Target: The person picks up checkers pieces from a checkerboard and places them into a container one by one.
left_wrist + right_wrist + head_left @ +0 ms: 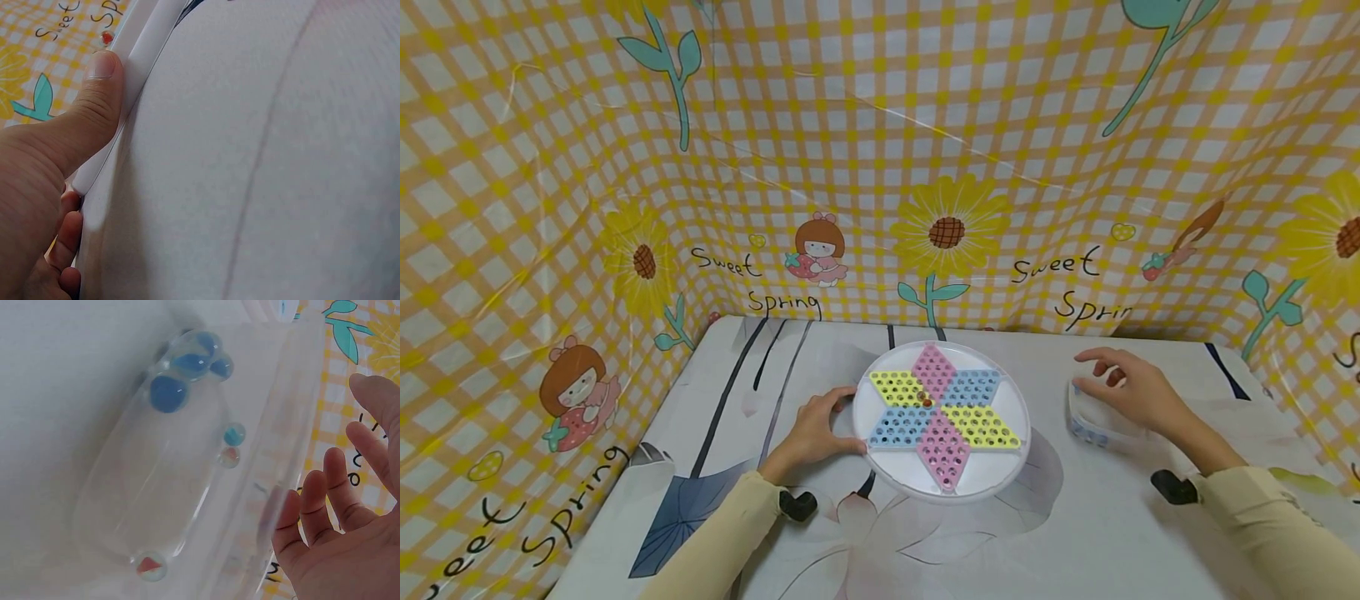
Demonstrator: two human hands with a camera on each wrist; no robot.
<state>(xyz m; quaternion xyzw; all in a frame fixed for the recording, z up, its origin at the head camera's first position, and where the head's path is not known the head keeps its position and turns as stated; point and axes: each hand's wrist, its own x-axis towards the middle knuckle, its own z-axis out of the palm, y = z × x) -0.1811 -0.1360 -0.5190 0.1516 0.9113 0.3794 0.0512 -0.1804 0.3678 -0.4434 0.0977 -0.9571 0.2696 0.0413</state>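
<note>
A round white Chinese checkers board (988,477) with a pink, yellow and blue star lies on the table. Two small marbles (927,402) sit near the star's centre; a red one also shows in the left wrist view. My left hand (814,429) holds the board's left rim, thumb (103,94) against the edge and fingers bent along it. My right hand (1131,393) hovers at a clear plastic box (1120,435), thumb and fingers apart, nothing seen between them. Inside that box are several blue marbles (169,394) and a red-and-clear marble (151,567).
The table (805,550) has a pale cover with grey flowers and dark lines. Behind and at both sides hangs a yellow checked cloth (865,150) with sunflowers. The box stands right of the board, with a gap between them.
</note>
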